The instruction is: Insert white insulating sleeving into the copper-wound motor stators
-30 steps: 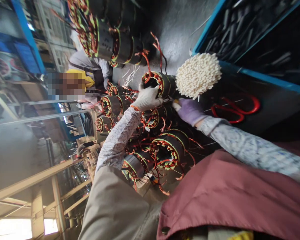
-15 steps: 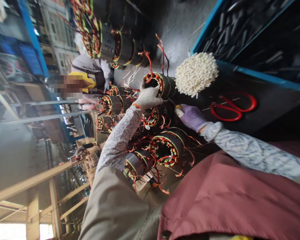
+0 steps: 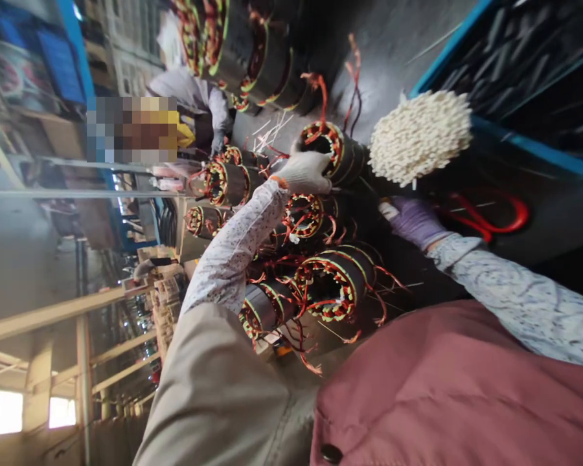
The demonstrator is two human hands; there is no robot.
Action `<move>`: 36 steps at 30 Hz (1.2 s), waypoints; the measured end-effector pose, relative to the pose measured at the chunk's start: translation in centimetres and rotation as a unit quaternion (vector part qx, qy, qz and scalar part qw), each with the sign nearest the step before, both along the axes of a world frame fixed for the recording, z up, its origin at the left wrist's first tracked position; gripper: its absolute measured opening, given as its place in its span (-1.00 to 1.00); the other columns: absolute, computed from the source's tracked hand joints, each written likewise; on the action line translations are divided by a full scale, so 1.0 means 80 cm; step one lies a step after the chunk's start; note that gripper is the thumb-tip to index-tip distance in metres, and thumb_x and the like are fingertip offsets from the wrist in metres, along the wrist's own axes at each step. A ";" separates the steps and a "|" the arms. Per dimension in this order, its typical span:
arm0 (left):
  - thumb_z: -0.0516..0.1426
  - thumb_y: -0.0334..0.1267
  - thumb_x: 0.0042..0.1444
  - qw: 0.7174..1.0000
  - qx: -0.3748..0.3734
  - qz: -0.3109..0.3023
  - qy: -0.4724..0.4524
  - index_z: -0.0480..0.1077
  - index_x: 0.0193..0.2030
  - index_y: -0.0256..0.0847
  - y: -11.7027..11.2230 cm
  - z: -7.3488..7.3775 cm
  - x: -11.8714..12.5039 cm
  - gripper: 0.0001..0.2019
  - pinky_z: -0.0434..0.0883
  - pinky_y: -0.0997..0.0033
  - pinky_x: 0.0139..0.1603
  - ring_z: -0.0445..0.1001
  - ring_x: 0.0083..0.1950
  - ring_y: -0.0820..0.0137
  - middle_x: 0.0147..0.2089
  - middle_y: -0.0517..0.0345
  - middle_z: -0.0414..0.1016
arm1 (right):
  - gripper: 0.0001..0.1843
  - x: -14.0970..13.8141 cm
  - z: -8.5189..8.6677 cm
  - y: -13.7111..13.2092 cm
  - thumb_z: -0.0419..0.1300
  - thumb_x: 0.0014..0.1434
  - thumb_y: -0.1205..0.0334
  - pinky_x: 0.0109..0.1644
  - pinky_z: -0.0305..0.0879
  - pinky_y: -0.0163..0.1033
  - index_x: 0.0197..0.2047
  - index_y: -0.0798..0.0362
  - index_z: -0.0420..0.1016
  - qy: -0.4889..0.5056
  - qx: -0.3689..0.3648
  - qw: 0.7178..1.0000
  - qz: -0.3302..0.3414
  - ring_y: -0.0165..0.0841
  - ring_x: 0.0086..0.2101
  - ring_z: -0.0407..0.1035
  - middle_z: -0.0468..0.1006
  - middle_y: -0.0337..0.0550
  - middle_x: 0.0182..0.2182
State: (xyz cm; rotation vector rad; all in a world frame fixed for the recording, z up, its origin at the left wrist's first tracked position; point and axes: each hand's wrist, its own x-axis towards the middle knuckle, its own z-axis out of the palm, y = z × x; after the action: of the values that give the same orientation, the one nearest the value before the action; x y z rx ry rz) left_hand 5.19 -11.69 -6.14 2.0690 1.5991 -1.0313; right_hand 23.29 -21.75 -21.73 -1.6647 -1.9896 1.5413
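My left hand (image 3: 307, 171), in a whitish glove, is closed over the open end of a motor stator (image 3: 352, 160), its fingers at the ring of red and yellow-green windings. The stator lies on its side, red lead wires coming off it. Purple-gloved, my right hand (image 3: 415, 220) is closed in a pinch to the right of that stator, apart from it. What sits in its fingertips is too dark and small to make out. Above this hand lies a heap of short cream-coloured sticks (image 3: 420, 136). Red-handled scissors (image 3: 508, 217) lie behind it, partly covered.
More wound stators stand close by, one (image 3: 325, 285) below my left hand and a stack (image 3: 252, 55) above. Blue-edged bins (image 3: 529, 142) of dark pieces are at upper right. A co-worker (image 3: 189, 103) is across the table. Thin white strips (image 3: 272, 133) lie near them.
My right hand has drawn away to the right from the stator and now covers part of the scissors. My left hand keeps its place on the stator. The whole view has shifted slightly.
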 end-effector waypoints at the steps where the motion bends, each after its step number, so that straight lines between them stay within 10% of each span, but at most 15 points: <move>1: 0.15 -0.15 -0.04 1.000 0.002 -0.001 -0.004 0.48 0.00 -0.16 -0.001 -0.001 -0.003 -0.58 -0.06 -0.13 0.43 0.42 0.17 0.06 -0.11 0.09 0.57 | -0.60 -0.001 -0.003 0.000 -0.05 0.33 0.17 -0.06 0.31 -0.11 -0.07 0.24 0.53 -0.001 0.000 1.000 0.002 -0.15 -0.22 0.45 0.60 0.17 -0.20; 36: 0.15 -0.16 -0.01 0.999 0.016 -0.005 -0.030 0.44 0.10 -0.19 -0.004 -0.002 -0.006 -0.51 -0.04 -0.14 0.44 0.40 0.20 0.06 -0.04 0.00 0.56 | -0.61 -0.003 0.012 0.015 0.00 0.35 0.19 0.00 0.28 -0.15 -0.08 0.31 0.55 -0.006 -0.061 0.998 0.007 -0.19 -0.20 0.45 0.60 0.19 -0.21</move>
State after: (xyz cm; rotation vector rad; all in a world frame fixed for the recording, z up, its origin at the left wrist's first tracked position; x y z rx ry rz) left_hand 4.69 -12.01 -6.28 2.1111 1.5867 -0.9442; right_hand 23.08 -20.59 -20.79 -1.7105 -1.9537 1.6937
